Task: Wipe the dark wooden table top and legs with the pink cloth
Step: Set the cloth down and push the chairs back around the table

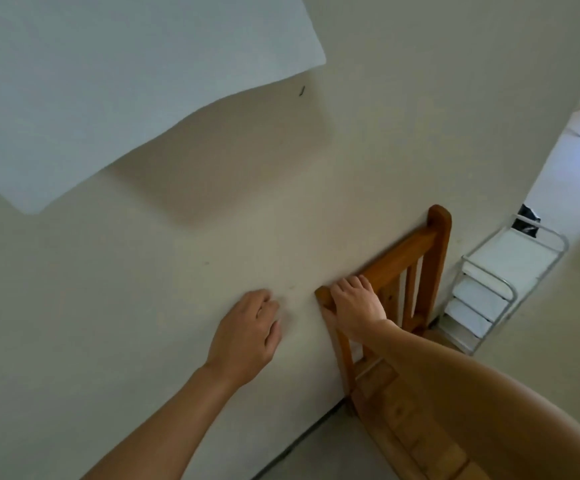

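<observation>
Head view: right hand (356, 308) at 5 o'clock, fingers curled over chair (402, 258) rail; left hand (247, 336) at 6, fingers loosely curled, empty.

My left forearm (163, 420) and right forearm (454, 368), both bare, reach away from me. My left hand (247, 336) hovers palm down, fingers loosely curled, holding nothing. Just to its right, my right hand (356, 306) grips the orange-brown wooden chair back (402, 252), fingers curled over its top rail.

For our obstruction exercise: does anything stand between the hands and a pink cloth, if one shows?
No pink cloth shows, so that cannot be judged. The right hand grips the wooden chair; the left hand, holding nothing, is by the wall.
</observation>
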Tool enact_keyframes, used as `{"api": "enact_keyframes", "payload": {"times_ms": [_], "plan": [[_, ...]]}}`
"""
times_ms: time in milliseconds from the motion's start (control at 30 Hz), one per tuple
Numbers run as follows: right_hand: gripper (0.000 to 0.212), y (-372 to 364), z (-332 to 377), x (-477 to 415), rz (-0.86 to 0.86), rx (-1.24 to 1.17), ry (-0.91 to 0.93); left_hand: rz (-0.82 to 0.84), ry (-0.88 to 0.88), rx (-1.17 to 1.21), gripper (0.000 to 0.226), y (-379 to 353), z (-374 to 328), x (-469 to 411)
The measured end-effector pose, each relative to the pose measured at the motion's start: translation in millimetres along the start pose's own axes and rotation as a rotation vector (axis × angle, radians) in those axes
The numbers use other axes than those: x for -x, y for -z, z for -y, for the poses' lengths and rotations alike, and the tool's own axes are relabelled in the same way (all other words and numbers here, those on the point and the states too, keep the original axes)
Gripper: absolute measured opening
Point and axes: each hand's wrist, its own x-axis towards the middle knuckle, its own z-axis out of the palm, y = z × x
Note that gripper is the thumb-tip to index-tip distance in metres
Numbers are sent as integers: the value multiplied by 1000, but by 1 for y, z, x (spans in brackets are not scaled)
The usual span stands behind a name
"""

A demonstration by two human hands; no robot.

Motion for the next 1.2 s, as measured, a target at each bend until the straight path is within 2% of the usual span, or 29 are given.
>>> {"api": "enact_keyframes", "payload": {"times_ms": [133,267,333,433,567,667,733,833,1033,1200], "plan": [[55,6,-13,7,0,29,80,-4,-8,36,31,1,-2,-9],[62,7,-35,24,-64,64,132,-37,-58,119,31,-3,-8,-29],[58,7,-43,36,-112,63,133,-46,-91,185,29,-7,-12,-42],[55,11,-48,60,-132,71,83,-27,-143,261,26,-14,-20,-68],[63,17,-45,99,-93,98,6,17,-254,255,29,-26,-37,-103],[57,13,-39,129,-103,110,-5,63,-335,257,26,-38,-57,-115],[47,11,-36,150,-126,115,-15,104,-401,259,23,-44,-73,-114],[37,18,-35,178,-124,128,-41,172,-476,257,29,-47,-97,-106],[42,26,-48,242,-50,126,-142,213,-602,304,34,-57,-140,-93],[42,36,-48,305,-92,66,-246,286,-667,297,25,-63,-183,-74]]}}
